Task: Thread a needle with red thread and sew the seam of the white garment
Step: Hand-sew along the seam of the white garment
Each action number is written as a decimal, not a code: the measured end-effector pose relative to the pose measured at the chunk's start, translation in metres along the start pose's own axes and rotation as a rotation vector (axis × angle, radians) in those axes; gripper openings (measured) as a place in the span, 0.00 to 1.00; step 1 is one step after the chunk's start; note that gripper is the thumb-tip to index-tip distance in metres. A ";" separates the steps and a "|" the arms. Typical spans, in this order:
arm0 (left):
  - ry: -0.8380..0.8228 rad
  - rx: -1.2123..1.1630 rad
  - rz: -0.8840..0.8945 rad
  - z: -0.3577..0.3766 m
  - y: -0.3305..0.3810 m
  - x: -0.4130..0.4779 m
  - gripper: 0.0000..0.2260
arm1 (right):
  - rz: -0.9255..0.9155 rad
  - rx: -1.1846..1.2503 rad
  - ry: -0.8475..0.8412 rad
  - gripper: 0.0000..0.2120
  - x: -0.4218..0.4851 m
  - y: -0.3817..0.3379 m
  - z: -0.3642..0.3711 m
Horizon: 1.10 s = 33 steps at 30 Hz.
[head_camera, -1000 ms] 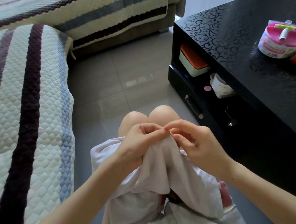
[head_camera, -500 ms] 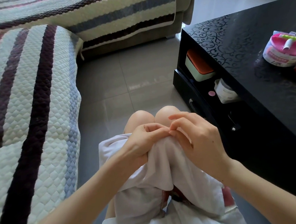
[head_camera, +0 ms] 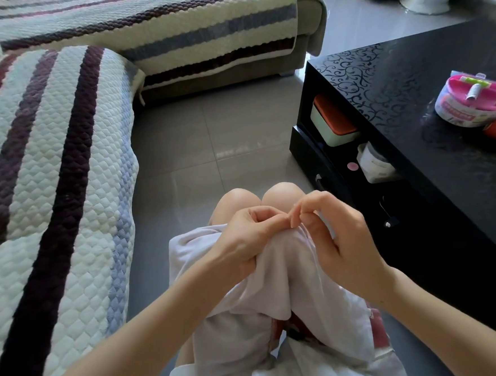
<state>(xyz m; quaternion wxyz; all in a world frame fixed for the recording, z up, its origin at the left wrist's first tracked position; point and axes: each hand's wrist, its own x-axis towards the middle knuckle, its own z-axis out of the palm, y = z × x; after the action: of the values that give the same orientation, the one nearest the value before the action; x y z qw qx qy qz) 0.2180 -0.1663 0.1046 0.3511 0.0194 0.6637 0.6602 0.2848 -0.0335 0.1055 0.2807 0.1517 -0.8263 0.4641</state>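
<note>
The white garment (head_camera: 280,285) lies bunched over my lap and knees. My left hand (head_camera: 244,241) grips a raised fold of it, thumb and forefinger pinched at the top edge. My right hand (head_camera: 332,240) hovers just right of that fold, its forefinger and thumb curled together at the fabric's top, next to the left fingertips. The needle and red thread are too small to make out between the fingers.
A black coffee table (head_camera: 410,94) stands at the right, with a pink-lidded sewing box (head_camera: 472,101) on top and containers (head_camera: 333,123) on its lower shelf. A quilted striped sofa (head_camera: 49,178) fills the left and back. Grey tiled floor (head_camera: 217,137) lies between.
My right hand's fingers have lifted and curled into a pinch at the top of the fold. The camera has tilted up a little. My left hand keeps its grip.
</note>
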 end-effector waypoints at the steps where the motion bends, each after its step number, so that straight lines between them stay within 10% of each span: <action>1: 0.032 0.021 0.011 0.002 0.000 0.001 0.10 | -0.003 0.019 0.030 0.07 0.000 -0.003 -0.001; 16: -0.105 -0.337 -0.192 0.004 0.029 0.027 0.02 | 0.521 0.403 0.175 0.08 0.017 0.015 -0.051; 26: -0.302 0.392 0.167 0.007 0.104 0.025 0.06 | 0.541 0.151 0.015 0.05 0.028 0.040 -0.052; 33: -0.355 0.554 0.207 0.017 0.113 0.024 0.09 | 0.518 0.410 -0.100 0.04 0.028 0.034 -0.032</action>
<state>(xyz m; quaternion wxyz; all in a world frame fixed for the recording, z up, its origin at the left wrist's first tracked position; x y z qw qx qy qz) 0.1583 -0.1257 0.1969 0.3738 0.2956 0.7409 0.4733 0.2553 0.0114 0.1129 0.0761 0.0127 -0.7397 0.6685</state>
